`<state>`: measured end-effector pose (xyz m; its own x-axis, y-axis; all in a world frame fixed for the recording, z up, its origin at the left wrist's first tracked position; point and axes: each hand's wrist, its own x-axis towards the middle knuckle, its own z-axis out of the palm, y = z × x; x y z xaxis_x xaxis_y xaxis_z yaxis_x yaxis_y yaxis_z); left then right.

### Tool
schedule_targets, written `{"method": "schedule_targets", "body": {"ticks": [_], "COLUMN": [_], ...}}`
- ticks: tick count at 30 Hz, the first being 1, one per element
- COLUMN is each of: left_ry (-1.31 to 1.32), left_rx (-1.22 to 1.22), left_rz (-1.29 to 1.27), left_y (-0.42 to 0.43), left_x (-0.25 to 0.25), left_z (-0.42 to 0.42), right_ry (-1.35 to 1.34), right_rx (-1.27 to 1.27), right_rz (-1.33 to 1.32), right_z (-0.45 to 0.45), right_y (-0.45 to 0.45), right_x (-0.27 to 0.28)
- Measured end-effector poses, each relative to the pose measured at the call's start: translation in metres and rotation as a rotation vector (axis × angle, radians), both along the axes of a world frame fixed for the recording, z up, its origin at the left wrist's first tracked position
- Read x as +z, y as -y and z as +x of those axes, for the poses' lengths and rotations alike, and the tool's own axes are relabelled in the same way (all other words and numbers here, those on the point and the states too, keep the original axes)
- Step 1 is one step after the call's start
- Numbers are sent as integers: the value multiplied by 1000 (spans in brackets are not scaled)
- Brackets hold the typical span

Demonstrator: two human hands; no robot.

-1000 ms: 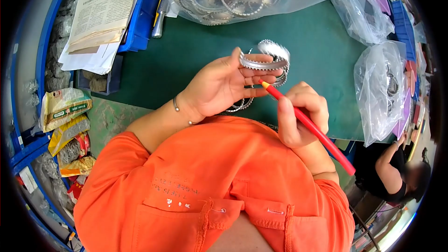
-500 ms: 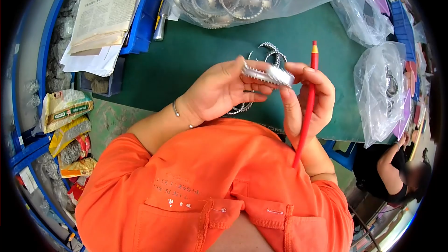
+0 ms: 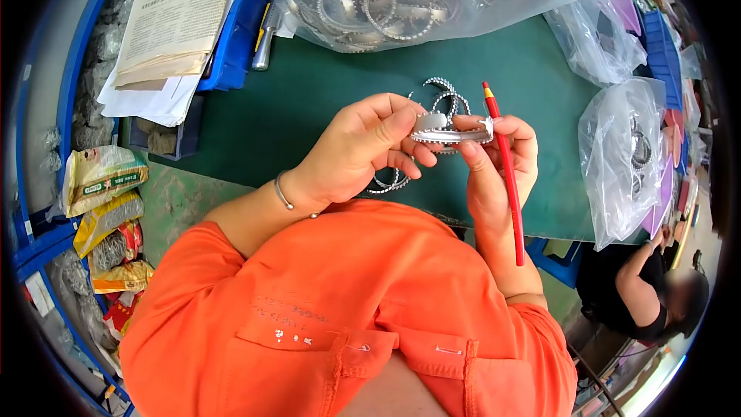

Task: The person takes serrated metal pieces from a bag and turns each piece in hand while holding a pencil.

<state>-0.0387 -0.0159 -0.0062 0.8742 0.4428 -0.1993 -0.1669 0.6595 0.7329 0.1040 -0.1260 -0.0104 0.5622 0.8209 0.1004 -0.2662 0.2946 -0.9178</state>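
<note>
A silver bangle-like ring point(image 3: 451, 137) with beaded edges is held level above the table between both hands. My left hand point(image 3: 347, 148) is closed on its left end, thumb on top and the lower fingers curled loosely. My right hand point(image 3: 500, 174) pinches the opposite end between thumb and fingers. A red pencil point(image 3: 510, 193) is also tucked in my right hand, its yellow-banded tip upward and its shaft hanging toward the wrist. More beaded rings point(image 3: 448, 96) lie on the green table point(image 3: 324, 85) just behind, partly covered by my hands.
A large clear plastic bag point(image 3: 378, 4) full of similar rings sits at the back. Another bag point(image 3: 617, 162) lies at right. Newspapers point(image 3: 174, 23) rest by a blue bin point(image 3: 241, 38) at left, near a metal-handled tool point(image 3: 265, 42). Another person point(image 3: 641, 286) is at far right.
The ring has turned to lie more level, and my left thumb has come over its top. The red pencil has tilted, its tip now leaning left.
</note>
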Motion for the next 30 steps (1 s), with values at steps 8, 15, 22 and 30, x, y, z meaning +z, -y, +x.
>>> {"method": "schedule_targets", "body": {"ticks": [8,15,22,30], "left_ry": [153,-1,46,-19], "left_rx": [170,245,254,385], "left_rz": [237,944,1686,1480], "left_y": [5,7,-1,-2], "left_x": [-6,-9,7,6], "left_z": [5,4,8,1], "right_ry": [-14,-163,-157,1090], "right_rx": [-10,79,43,-820], "right_rz": [-102,-310,-121,31], "right_z": [6,22,29,182], "right_y": [-1,1,-2,-32], "right_x": [5,6,12,65]}}
